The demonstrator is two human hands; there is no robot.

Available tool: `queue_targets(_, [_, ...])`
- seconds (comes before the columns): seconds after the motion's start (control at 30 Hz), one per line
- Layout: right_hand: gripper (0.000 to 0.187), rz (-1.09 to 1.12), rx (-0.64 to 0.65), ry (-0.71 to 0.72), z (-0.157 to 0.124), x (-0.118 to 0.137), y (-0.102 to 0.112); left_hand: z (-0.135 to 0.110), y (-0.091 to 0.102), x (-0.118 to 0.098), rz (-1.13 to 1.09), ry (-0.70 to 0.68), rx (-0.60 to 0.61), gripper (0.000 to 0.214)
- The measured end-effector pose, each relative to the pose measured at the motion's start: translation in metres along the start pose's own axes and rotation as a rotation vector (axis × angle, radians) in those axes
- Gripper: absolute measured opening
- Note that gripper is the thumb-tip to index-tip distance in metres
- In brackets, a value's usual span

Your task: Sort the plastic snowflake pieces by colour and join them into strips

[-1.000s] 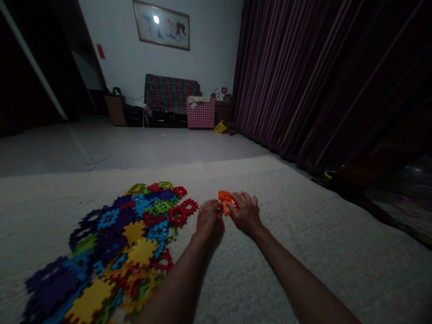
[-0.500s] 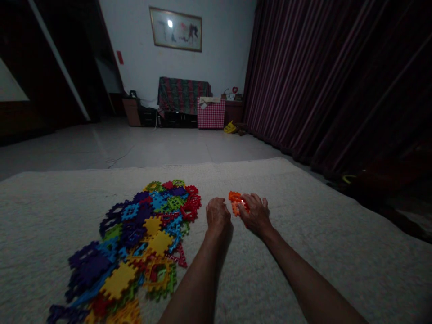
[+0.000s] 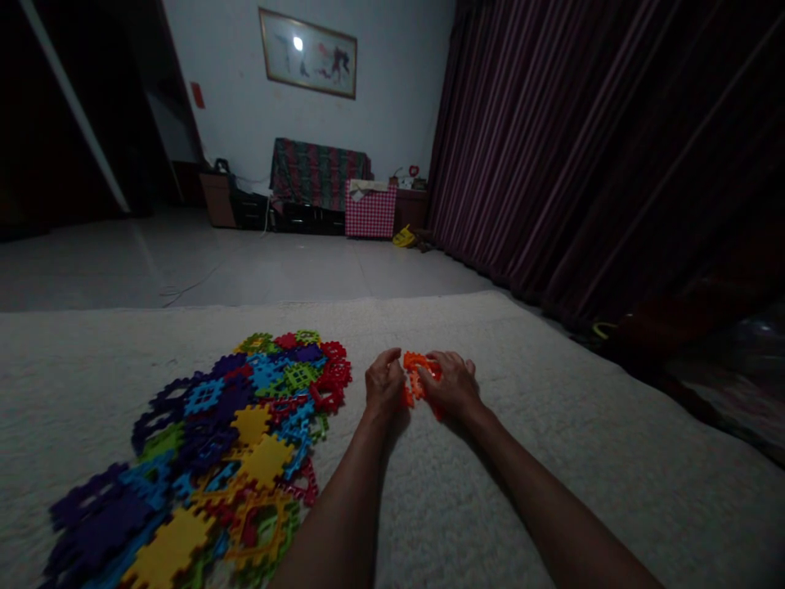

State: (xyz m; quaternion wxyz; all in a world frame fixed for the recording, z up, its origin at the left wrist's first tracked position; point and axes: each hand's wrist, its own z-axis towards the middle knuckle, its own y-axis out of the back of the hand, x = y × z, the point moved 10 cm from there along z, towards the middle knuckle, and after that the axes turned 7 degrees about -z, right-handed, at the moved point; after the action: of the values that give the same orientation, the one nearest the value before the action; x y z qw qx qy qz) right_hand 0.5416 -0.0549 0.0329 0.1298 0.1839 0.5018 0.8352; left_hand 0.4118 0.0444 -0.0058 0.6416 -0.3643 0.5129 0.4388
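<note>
Orange plastic building tiles [image 3: 418, 383] with toothed edges are between my two hands, above the light blanket. My right hand [image 3: 452, 383] grips them from the right, thumb on the near face and fingers over the far side. Curled at their left edge is my left hand [image 3: 385, 383]; a bit of orange shows by its palm, and its grip is partly hidden. To the left lies a loose pile of toothed tiles in several colours, among them a yellow tile [image 3: 266, 460], a purple tile [image 3: 110, 523] and a green tile [image 3: 300, 376].
The pale quilted blanket [image 3: 521, 360] covers the floor under the pile and my arms. Beyond it are the tiled floor [image 3: 294, 266], a low cabinet [image 3: 307, 219] and a box with a checked cover [image 3: 370, 211]. Dark purple curtains [image 3: 521, 139] hang at the right.
My left hand has come up against the orange tiles, where before it was apart from them. The view has shifted slightly right, and more of the orange tiles shows.
</note>
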Motion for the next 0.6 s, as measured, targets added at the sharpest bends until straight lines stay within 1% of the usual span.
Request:
queue_targets(0.1, [0.022, -0.020, 0.089, 0.003, 0.008, -0.002, -0.009, 0.001, 0.000, 0.002, -0.085, 0.013, -0.008, 0.036])
queue_targets(0.17, [0.021, 0.020, 0.096, 0.019, 0.015, -0.005, -0.013, 0.001, 0.001, 0.003, -0.076, 0.021, -0.014, 0.036])
queue_targets(0.23, [0.019, 0.106, 0.069, 0.041, 0.023, -0.012, -0.015, 0.000, 0.002, 0.003, -0.044, 0.027, -0.024, 0.035])
queue_targets(0.3, [0.021, 0.182, 0.012, 0.017, 0.033, -0.029, -0.015, 0.000, 0.003, 0.003, -0.017, 0.021, -0.043, 0.034])
queue_targets(0.33, [0.024, 0.203, -0.019, -0.019, 0.038, -0.041, -0.015, 0.000, 0.004, 0.003, -0.008, 0.015, -0.052, 0.034])
queue_targets(0.4, [0.025, 0.190, -0.065, -0.096, 0.045, -0.068, -0.017, 0.000, 0.005, 0.003, 0.007, 0.007, -0.065, 0.034])
queue_targets(0.47, [0.025, 0.175, -0.078, -0.134, 0.049, -0.089, -0.022, 0.000, 0.005, 0.004, 0.019, 0.001, -0.067, 0.033])
queue_targets(0.53, [0.026, 0.163, -0.084, -0.140, 0.050, -0.102, -0.027, 0.000, 0.004, 0.005, 0.015, 0.000, -0.063, 0.033])
queue_targets(0.6, [0.030, 0.148, -0.102, -0.141, 0.050, -0.110, -0.030, 0.001, 0.004, 0.006, 0.003, 0.009, -0.065, 0.033])
